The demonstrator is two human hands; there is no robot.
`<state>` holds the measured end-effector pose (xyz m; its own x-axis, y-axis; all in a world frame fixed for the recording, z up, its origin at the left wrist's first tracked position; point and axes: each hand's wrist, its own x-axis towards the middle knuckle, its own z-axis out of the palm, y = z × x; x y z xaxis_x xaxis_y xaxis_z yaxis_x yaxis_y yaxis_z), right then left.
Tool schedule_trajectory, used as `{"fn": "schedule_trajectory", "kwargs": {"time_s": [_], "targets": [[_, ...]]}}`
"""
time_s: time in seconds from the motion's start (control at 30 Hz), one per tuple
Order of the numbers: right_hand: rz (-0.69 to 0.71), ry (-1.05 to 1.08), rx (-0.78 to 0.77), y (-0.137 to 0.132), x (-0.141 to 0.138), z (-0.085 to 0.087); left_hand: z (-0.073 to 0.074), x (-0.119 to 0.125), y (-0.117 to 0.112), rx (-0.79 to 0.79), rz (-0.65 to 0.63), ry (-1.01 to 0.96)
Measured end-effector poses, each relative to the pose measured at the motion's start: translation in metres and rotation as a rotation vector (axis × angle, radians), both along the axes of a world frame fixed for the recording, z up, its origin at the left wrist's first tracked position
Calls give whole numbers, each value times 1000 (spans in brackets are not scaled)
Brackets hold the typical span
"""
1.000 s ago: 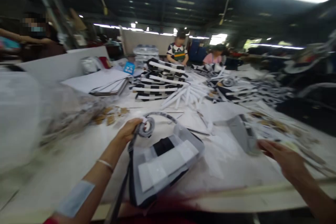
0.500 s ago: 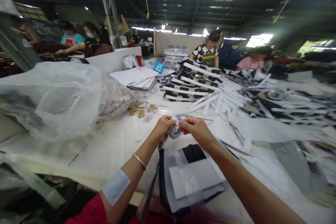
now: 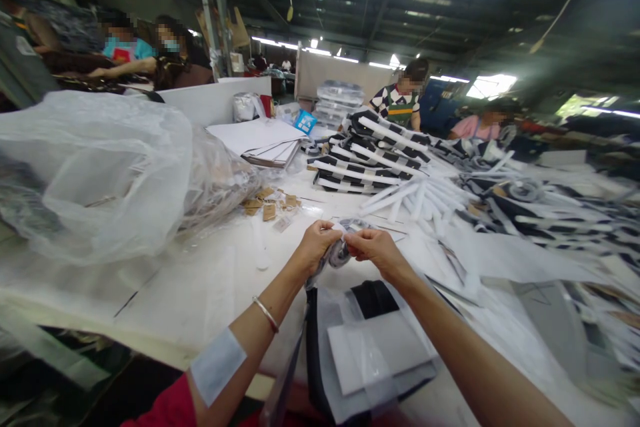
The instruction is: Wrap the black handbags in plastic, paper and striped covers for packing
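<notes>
A folded grey and black garment (image 3: 400,383) lies on the table in front of me, with a pale card (image 3: 380,350) and a clear band on it. Its grey, rounded collar (image 3: 340,255) stands up at the far end. My left hand (image 3: 319,245) is closed on the collar's left side, thumb and finger pinched at a small white piece (image 3: 338,228). My right hand (image 3: 375,250) pinches from the other side, its fingertips close to the left ones. Fingers partly hide the white piece, so its exact kind is unclear.
Brown tags (image 3: 270,203) lie beyond my hands. A large clear plastic bag (image 3: 115,173) fills the left side; white sheets (image 3: 257,137) are behind it. Stacked checked garments (image 3: 370,160) and loose white strips (image 3: 420,200) lie ahead right. Several people work around the tables.
My fingertips have come closer together at the collar, covering more of the white piece. The view has shifted slightly; the folded garment stays in place on the table.
</notes>
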<state>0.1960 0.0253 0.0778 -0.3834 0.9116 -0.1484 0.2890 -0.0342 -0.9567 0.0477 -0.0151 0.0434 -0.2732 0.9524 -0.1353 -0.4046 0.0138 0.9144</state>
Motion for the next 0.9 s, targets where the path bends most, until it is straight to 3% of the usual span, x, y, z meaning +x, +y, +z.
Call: {"fn": "schedule_trajectory", "kwargs": {"time_s": [0.1, 0.33, 0.53, 0.63, 0.7, 0.8, 0.9], "targets": [[13, -4, 7, 2, 2, 2, 3, 1, -1, 4, -4, -8], [20, 115, -240, -2, 12, 5, 11, 7, -4, 19, -30, -13], [-112, 90, -173, -5, 12, -6, 8, 5, -4, 1, -103, -42], [-103, 83, -8, -6, 11, -9, 6, 1, -3, -7, -160, -72], [-74, -30, 188, -7, 11, -7, 5, -2, -1, -14, -190, -91], [-44, -411, 638, -7, 12, 1, 3, -5, 2, -29, -235, -119], [91, -746, 1116, -3, 14, 14, -1, -7, 3, -42, -278, -144]]}}
